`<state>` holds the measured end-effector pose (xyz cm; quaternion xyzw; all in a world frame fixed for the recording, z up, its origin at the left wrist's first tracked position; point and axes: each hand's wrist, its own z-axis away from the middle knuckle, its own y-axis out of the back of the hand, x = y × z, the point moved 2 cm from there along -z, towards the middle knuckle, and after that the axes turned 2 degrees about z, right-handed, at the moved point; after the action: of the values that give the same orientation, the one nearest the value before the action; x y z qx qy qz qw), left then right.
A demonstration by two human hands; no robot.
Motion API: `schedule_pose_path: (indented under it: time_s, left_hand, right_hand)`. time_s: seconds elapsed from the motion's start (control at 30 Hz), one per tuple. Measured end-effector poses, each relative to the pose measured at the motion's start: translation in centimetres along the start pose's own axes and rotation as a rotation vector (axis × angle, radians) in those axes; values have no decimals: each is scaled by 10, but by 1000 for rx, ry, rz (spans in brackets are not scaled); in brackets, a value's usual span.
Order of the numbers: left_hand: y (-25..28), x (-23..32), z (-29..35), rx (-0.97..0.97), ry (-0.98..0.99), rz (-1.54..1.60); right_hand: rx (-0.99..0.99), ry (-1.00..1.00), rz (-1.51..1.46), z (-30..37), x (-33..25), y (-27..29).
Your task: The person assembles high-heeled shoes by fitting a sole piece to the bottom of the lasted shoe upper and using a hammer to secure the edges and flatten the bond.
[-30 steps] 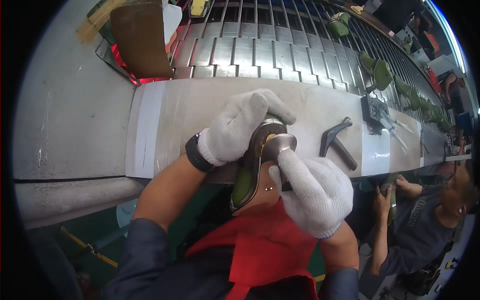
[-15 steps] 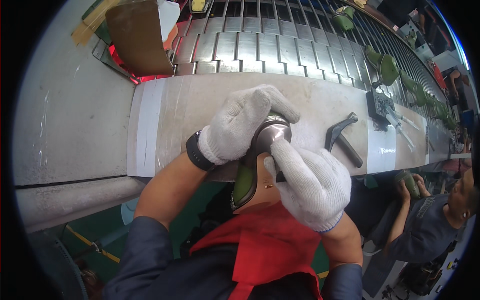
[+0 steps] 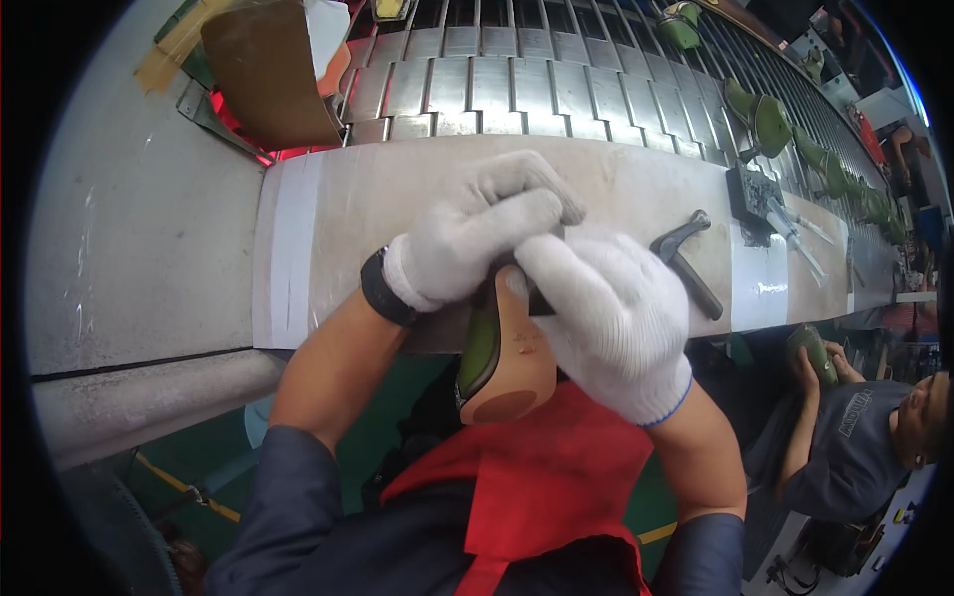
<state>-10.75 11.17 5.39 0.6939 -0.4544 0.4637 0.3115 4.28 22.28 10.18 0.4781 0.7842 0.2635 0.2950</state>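
Both hands are wearing white knit gloves and meeting over the heel end of a green shoe [image 3: 513, 348]. The left hand [image 3: 467, 233] is gripping that end with bent fingers, a black wristwatch [image 3: 384, 288] circling its wrist. The right hand [image 3: 621, 313] is curling inward, its fingers touching the left's (the gloves are hiding the contact, so I cannot tell what it is pinching). The shoe is tilting over the near edge of the counter [image 3: 373, 214], tan sole facing up, toe pointing toward the wearer's red apron [image 3: 556, 477].

Right of the hands, a hammer [image 3: 696, 286] is lying on the counter. Beyond it a dark block [image 3: 747, 194] is sitting near the far edge, pale slender tools [image 3: 798, 253] leaning against it.

Past the counter, a slatted metal conveyor [image 3: 477, 74] is running crosswise, carrying more green shoes [image 3: 768, 124] at right. A brown panel [image 3: 268, 79] is standing at far left. At lower right a co-worker [image 3: 855, 437] is holding a green item [image 3: 819, 356] two-handed.
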Motion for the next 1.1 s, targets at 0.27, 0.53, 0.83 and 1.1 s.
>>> schedule_pose_path:
  time_s: [0.27, 0.53, 0.83, 1.1]
  left_hand:
    - [28, -14, 1, 223, 251, 193]
    - [-8, -12, -21, 183, 145, -115]
    - [-27, -14, -22, 96, 24, -205]
    - [-26, -19, -22, 78, -188, -481]
  right_hand:
    - [-25, -972, -457, 46, 19, -12]
    - [-225, -444, 93, -9, 10, 34]
    - [-400, -447, -9, 2, 28, 32]
    - [-331, -501, 19, 7, 18, 17]
